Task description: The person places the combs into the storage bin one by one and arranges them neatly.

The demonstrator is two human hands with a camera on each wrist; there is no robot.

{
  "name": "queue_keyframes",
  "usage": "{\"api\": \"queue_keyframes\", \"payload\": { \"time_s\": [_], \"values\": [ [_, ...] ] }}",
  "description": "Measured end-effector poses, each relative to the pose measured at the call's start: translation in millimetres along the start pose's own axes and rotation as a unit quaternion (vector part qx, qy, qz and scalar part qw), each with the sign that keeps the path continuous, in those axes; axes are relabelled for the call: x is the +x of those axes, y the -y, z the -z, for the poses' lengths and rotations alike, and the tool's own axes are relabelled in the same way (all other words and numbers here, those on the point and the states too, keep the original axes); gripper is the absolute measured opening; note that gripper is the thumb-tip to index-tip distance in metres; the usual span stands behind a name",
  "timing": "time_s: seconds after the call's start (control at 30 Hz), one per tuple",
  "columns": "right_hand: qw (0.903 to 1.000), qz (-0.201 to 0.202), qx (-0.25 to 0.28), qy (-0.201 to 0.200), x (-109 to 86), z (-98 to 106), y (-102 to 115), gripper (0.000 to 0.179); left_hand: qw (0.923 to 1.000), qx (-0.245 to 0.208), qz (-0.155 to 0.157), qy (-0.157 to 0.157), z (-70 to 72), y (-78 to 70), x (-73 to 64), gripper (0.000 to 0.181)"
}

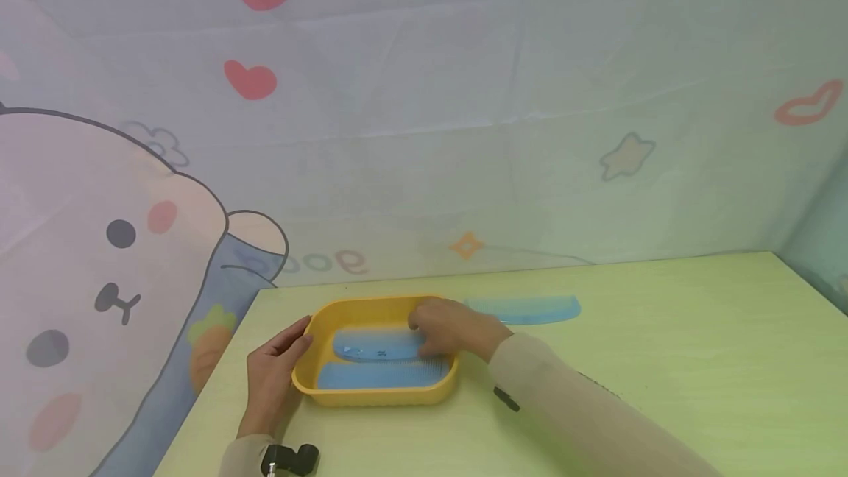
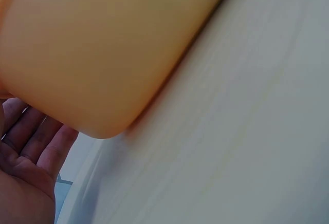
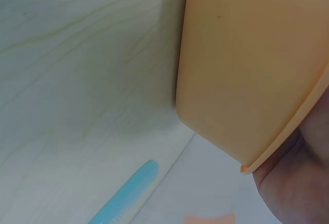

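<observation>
A yellow plastic basin point(image 1: 371, 397) sits on the table, with two translucent blue combs inside. My left hand point(image 1: 273, 374) rests against its left end, thumb at the rim; the left wrist view shows the fingers point(image 2: 49, 149) extended along the outer wall. Over the basin's right side reaches my right hand point(image 1: 450, 326), its thumb and fingers around the right end of the rear comb point(image 1: 371, 348). That comb's teeth point away from me and look blurred. The other comb point(image 1: 377, 375) lies in front of it. In the right wrist view the basin wall point(image 3: 252, 64) hides most of the hand.
Another blue comb point(image 1: 539, 310) lies on the table point(image 1: 662, 359) right of the basin, near the back edge. Behind the table hangs a pale cloth point(image 1: 424, 131) printed with hearts and a cartoon animal.
</observation>
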State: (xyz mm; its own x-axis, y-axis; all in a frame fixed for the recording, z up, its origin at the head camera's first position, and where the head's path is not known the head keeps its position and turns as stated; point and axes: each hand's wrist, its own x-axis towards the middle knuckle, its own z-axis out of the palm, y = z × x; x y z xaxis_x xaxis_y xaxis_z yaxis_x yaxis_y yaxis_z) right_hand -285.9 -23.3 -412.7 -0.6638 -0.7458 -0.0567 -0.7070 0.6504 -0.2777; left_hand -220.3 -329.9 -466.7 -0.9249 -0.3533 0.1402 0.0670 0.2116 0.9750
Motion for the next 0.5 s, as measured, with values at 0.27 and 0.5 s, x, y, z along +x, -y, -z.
{"api": "queue_keyframes", "payload": {
  "time_s": [0.27, 0.5],
  "values": [
    [0.9999, 0.009, 0.003, 0.006, 0.5, 1.0, -0.7, 0.015, 1.0000, -0.001, 0.006, 0.000, -0.3, -0.7, 0.6, 0.039],
    [0.9999, 0.013, 0.004, 0.008, 1.3, 0.6, -1.0, 0.016, 0.9999, 0.003, 0.011, 0.004, 1.2, -1.8, 0.0, 0.039]
  ]
}}
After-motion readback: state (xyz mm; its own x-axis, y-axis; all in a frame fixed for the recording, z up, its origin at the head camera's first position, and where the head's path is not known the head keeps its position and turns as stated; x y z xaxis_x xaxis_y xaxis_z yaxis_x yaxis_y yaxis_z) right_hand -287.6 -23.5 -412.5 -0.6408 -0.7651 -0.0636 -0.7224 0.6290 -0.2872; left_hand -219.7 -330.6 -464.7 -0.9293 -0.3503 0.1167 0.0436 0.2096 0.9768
